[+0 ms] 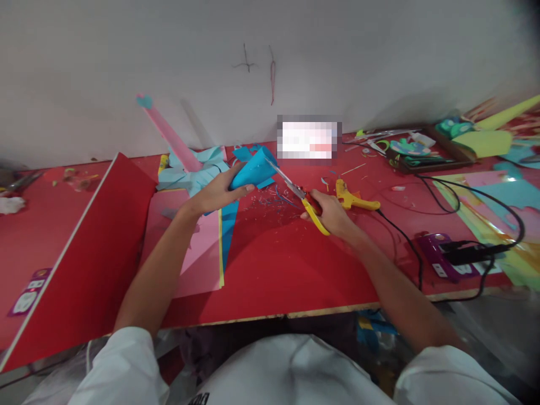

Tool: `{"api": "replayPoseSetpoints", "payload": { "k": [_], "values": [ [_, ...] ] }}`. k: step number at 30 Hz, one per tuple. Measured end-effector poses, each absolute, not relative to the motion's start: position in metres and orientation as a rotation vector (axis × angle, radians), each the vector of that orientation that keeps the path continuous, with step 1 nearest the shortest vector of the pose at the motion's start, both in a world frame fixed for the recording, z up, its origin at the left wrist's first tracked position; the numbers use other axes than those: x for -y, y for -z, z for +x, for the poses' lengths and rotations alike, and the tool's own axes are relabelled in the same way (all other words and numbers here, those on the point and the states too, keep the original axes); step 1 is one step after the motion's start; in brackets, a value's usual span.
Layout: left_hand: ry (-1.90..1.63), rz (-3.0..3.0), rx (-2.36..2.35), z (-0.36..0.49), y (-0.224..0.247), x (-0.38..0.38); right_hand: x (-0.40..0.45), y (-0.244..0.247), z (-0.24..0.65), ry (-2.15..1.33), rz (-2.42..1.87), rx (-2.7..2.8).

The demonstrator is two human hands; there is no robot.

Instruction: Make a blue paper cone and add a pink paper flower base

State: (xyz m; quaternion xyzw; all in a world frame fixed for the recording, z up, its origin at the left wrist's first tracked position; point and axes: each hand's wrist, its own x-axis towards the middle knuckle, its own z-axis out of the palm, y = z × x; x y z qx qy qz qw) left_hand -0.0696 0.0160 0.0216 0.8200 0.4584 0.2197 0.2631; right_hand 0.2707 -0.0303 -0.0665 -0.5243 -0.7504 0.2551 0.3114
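Observation:
A blue paper cone is gripped by my left hand, its wide opening facing right. My right hand is closed on scissors with yellow and red handles. The blades point up and left, and their tips reach the rim of the cone. Whether the blades have paper between them is hard to make out. Pink sheets lie below my left forearm, with yellow and blue sheets showing at their edge. Just beyond my right hand lies a yellow glue gun.
A red divider stands at the left. Behind are a pink paper cone and light blue paper. To the right are a dark tray of craft pieces, a purple power strip with black cables, and coloured sheets. Scraps litter the table.

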Motion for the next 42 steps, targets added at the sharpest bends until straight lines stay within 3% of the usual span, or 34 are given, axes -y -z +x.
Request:
{"api": "replayPoseSetpoints", "payload": {
  "k": [24, 42],
  "values": [
    [-0.637, 2.342, -1.27, -0.062, -0.019, -0.018, 0.028, 0.069, 0.268, -0.682, -1.442, 1.974],
    [-0.528, 2.497, -1.559, -0.055, -0.023, -0.01, 0.028, 0.07, 0.266, -0.662, -1.449, 1.949]
  ]
}}
